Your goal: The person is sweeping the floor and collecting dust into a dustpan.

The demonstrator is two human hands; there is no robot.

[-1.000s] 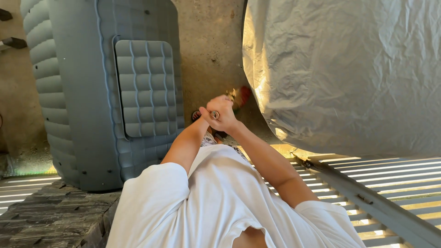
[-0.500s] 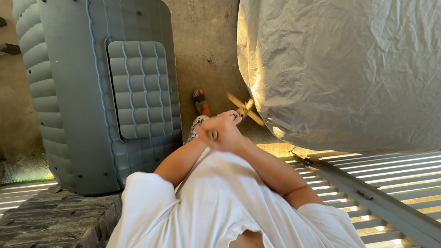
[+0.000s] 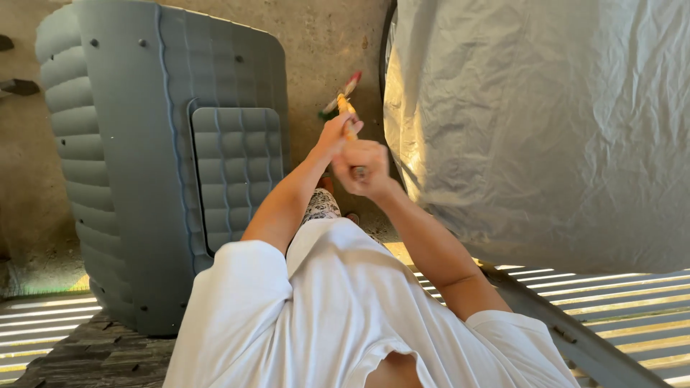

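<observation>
- Closest to the camera is the person's own white t-shirt (image 3: 338, 316), filling the bottom middle of the view, with both bare forearms stretching up and away from it.
- Bottom left there's a dark, rough stone-looking ledge (image 3: 93, 356) with stripes of sunlight next to it. Bottom right is a slatted metal grate (image 3: 632, 302) with a grey rail running diagonally across it, also striped by the sun.
- Just past the shirt you can catch a bit of patterned trouser leg (image 3: 321, 205) between the arms.
- The right hand (image 3: 364, 167) is curled into a closed fist around the lower end of a long stick-like handle (image 3: 347, 118); the butt of it pokes out at the bottom of the fist.
- The left hand (image 3: 335, 134) sits just above and touching the right one, fingers wrapped round the same handle, so it's a two-handed grip, one hand stacked over the other.
- The handle is yellowish, tilted up and slightly right, and ends in a reddish tip (image 3: 353, 79) with something greenish beside it. It's blurry, so can't say exactly what the head is.
- Left of the hands stands a big grey ribbed plastic tank (image 3: 144, 165) with a raised quilted panel on its side.
- Right of the hands is a large crinkled grey cover (image 3: 546, 122) draped over something bulky, its edge near the handle.
- Farthest out, between tank and cover, is bare concrete floor (image 3: 323, 43).
</observation>
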